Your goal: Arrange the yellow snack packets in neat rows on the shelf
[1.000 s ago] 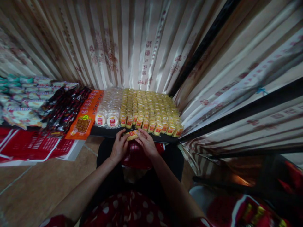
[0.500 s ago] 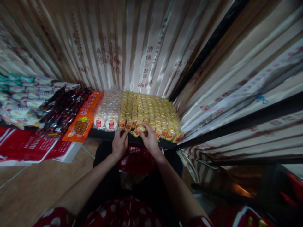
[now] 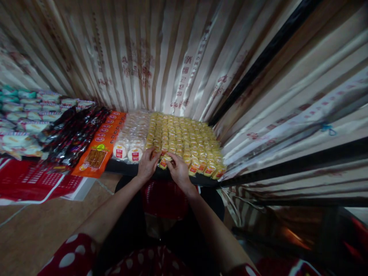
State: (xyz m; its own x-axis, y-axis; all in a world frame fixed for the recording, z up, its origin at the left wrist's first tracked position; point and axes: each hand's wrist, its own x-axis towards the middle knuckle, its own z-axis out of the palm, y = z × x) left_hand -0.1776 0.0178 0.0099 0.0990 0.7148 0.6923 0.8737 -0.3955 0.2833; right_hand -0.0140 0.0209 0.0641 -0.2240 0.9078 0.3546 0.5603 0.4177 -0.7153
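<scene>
Rows of yellow snack packets with red labels cover a dark shelf. Both my hands are at the front row. My right hand pinches one yellow packet at the front edge. My left hand lies beside it on the left, fingers curled onto the front packets and touching the same packet. Under my hands, below the shelf edge, a red plastic basket rests on my lap.
Left of the yellow rows lie white round cakes, an orange snack pack, dark wrappers and pale packets. Red crates stand at lower left. A pleated curtain hangs behind; dark bars cross it on the right.
Both hands rose from above the red basket, carrying a yellow packet forward to the shelf's front row. The view shifted slightly.
</scene>
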